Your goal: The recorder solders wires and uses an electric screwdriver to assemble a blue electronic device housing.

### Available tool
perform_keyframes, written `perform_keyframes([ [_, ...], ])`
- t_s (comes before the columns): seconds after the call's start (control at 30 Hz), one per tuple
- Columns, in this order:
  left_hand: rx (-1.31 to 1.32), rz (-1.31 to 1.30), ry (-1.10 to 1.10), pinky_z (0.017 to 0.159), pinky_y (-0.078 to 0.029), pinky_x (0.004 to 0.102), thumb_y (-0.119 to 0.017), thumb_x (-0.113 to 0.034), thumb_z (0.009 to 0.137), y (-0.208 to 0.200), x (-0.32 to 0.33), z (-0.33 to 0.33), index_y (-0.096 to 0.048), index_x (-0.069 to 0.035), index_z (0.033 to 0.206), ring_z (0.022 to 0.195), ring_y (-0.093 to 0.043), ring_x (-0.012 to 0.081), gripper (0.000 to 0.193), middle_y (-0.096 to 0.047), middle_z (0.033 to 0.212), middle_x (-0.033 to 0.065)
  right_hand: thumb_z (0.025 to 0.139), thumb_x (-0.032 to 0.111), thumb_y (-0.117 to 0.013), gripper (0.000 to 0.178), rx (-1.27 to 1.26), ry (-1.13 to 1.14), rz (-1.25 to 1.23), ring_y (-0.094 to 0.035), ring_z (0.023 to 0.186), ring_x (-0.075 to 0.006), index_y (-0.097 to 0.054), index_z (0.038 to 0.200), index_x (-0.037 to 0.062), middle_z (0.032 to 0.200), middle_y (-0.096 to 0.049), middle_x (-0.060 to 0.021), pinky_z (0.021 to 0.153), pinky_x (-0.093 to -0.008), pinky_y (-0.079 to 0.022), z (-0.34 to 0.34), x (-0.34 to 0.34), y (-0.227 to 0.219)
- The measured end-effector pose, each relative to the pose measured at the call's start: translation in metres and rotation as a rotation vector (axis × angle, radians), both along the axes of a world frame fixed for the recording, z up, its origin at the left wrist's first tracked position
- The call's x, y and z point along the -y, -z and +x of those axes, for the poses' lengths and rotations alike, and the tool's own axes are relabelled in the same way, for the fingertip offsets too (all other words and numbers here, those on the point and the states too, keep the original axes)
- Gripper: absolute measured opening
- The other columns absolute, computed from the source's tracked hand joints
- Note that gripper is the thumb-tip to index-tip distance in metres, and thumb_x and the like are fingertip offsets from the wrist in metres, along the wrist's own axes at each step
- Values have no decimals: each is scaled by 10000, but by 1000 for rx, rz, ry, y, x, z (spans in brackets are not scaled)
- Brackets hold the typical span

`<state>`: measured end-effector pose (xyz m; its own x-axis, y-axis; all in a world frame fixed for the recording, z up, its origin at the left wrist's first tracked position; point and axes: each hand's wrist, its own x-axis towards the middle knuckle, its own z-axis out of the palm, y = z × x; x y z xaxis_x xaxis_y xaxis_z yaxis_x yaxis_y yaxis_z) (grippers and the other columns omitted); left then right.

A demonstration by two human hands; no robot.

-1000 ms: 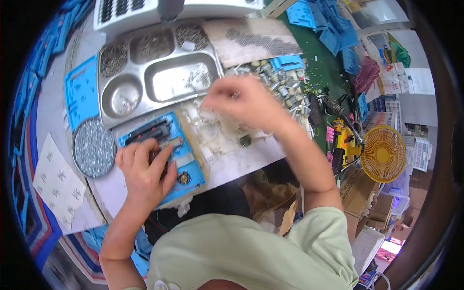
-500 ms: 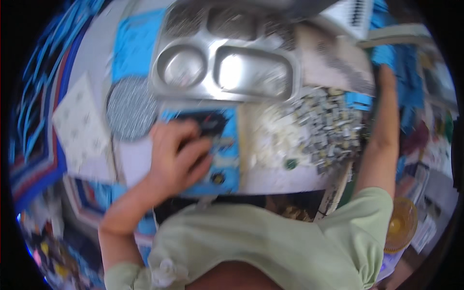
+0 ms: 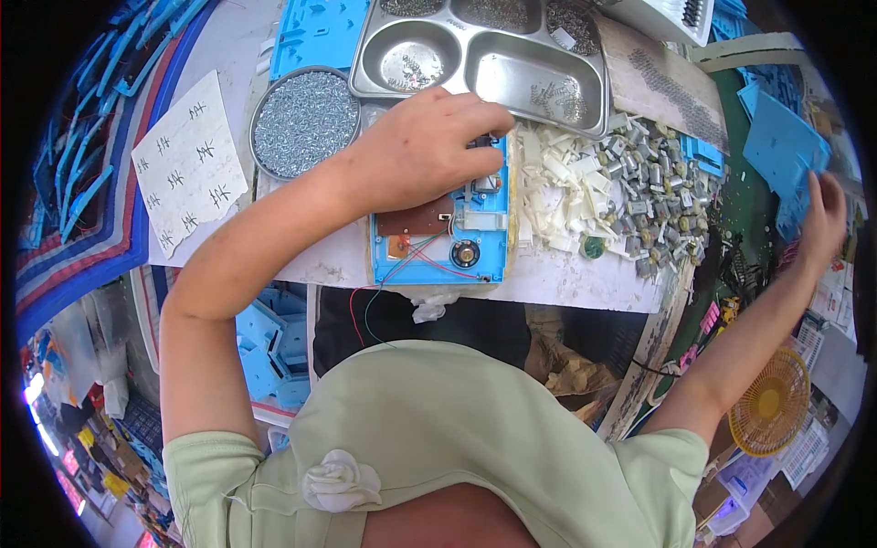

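My left hand is curled over the upper part of a blue plastic housing, thumb and fingertips bent down; whatever they grip is hidden beneath them. In the housing sit a brown circuit board, a small round speaker and a clear plastic piece. Thin red and green wires trail over its near edge. Far out to the right, my right hand has its fingers closed at the edge of a flat blue plastic panel, beside other blue parts.
Behind the housing stands a steel compartment tray with small screws. Left of it are a round tin of metal pins and a marked paper sheet. White plastic pieces and small metal motors are heaped at right. A yellow basket stands lower right.
My right hand has reached farther out to the right and is now at a blue panel. My left hand stays over the housing, whose circuit board and wires now show. The view has shifted.
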<state>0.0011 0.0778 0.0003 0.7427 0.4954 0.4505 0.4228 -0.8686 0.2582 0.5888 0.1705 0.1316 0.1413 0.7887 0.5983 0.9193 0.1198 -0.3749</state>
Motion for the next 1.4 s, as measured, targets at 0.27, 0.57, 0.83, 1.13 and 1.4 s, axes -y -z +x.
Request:
perform_keyframes([
  [0.27, -99, 150, 150, 955, -475, 399, -701, -118, 752, -3, -10, 3, -704, -76, 832, 1090, -615, 226, 91, -649, 1222, 67, 871, -69, -684, 215, -553, -469, 13, -628, 986, -195, -602, 1052, 13, 1137, -645, -107, 862, -279, -491, -157, 178, -26],
  [0.57, 357, -950, 158, 834, -534, 307, -704, -347, 964, -72, 14, -49, -730, -16, 1097, 916, -666, 161, 357, -721, 1112, 97, 850, 84, -740, 298, -621, -866, -380, -612, 871, -141, -586, 1095, 15, 952, -626, -60, 741, -278, -499, -313, 100, 8],
  [0.83, 1140, -1076, -512, 846, -549, 301, -676, -358, 988, -59, 59, -64, -651, 16, 1236, 936, -688, 161, 450, -720, 1089, 115, 951, 186, -700, 637, -1006, -943, -712, -614, 711, -119, -426, 1484, -29, 985, -699, -129, 584, -230, -466, -377, 125, 66],
  [1.13, 481, -729, -710, 705, -546, 324, -780, -275, 883, -14, 95, -28, -381, 69, 1498, 790, -691, 187, 810, -709, 931, 148, 946, 62, -687, 624, -899, -605, -631, -534, 649, -59, -376, 1480, -21, 772, -620, -24, 595, -208, -417, -362, 206, 120],
  [1.4, 228, -574, -687, 598, -462, 253, -798, -199, 844, -9, 103, -25, -345, -10, 1562, 650, -552, 116, 870, -634, 778, 61, 973, 75, -632, 516, -727, -598, -699, -454, 598, -57, -446, 1448, 2, 667, -512, 4, 560, -231, -369, -353, 222, 147],
])
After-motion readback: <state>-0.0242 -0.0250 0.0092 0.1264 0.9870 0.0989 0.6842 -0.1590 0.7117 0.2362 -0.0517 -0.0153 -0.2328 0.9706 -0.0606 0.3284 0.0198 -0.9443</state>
